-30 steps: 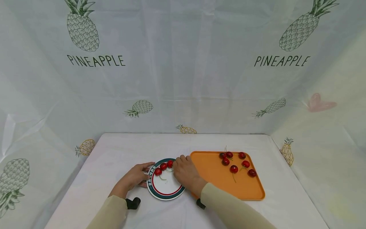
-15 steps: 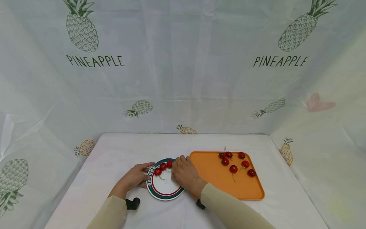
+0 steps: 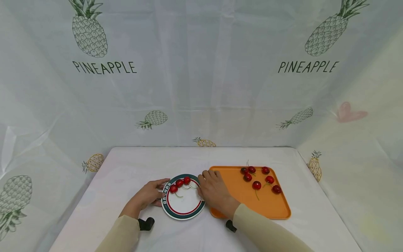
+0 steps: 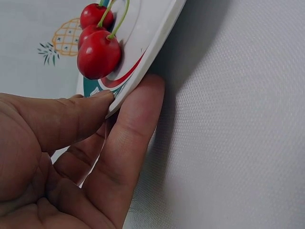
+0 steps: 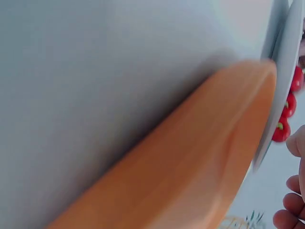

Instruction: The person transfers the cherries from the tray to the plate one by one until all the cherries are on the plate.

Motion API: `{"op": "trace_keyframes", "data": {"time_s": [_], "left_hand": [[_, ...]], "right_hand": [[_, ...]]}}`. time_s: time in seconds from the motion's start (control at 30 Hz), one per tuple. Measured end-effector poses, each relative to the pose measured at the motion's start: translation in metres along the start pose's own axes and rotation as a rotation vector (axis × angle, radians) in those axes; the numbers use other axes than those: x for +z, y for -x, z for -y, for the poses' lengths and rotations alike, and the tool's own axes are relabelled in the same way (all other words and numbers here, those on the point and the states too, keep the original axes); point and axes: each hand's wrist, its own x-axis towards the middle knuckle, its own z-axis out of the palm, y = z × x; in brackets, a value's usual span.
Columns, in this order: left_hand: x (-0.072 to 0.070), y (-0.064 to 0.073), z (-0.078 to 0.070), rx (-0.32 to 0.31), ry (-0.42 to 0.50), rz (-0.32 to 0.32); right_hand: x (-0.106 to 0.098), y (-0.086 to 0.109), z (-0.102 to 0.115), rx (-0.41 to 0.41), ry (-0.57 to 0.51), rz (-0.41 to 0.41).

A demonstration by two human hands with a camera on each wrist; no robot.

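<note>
On the table a white plate (image 3: 187, 204) with a green rim band and red ring bears three red cherries (image 3: 179, 183) along its far left side, green stems trailing inward. My left hand (image 3: 146, 196) pinches the plate's left rim; the left wrist view has the thumb (image 4: 81, 117) on top and a finger (image 4: 138, 109) underneath. Over the plate's right edge and the near left of an orange tray (image 3: 270, 208) is my right hand (image 3: 217, 190). Its thumb and fingers (image 5: 291, 202) stand apart with nothing between them in the right wrist view.
Several dark red cherries (image 3: 256, 185) lie in the tray's far and right part. The tray's left edge is close beside the plate. A white cloth (image 3: 141, 157) covers the table, and a pineapple-printed curtain (image 3: 195, 87) hangs behind it.
My right hand has drawn back rightward from over the plate toward the tray, uncovering more of the plate's right rim and a cherry stem. My left hand keeps its place at the rim.
</note>
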Motion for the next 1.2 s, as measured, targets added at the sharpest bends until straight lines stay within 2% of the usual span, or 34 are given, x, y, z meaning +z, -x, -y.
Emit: {"op": "trace_keyframes", "data": {"time_s": [0.27, 0.5, 0.73, 0.93, 1.2], "left_hand": [[0.000, -0.001, 0.000, 0.004, -0.020, -0.003], [0.000, -0.003, 0.001, 0.005, -0.018, -0.005], [0.001, -0.002, 0.000, 0.003, -0.022, -0.006], [0.000, 0.000, 0.000, 0.002, -0.030, -0.012], [0.001, -0.001, 0.000, 0.001, -0.024, -0.007]], "right_hand": [[-0.003, 0.025, -0.034, 0.068, -0.079, -0.055], [-0.003, 0.055, -0.060, 0.107, -0.061, -0.124], [0.007, 0.093, -0.088, 0.143, -0.055, -0.211], [0.013, 0.118, -0.106, 0.209, -0.046, -0.153], [0.017, 0.144, -0.124, 0.242, -0.010, -0.103]]}}
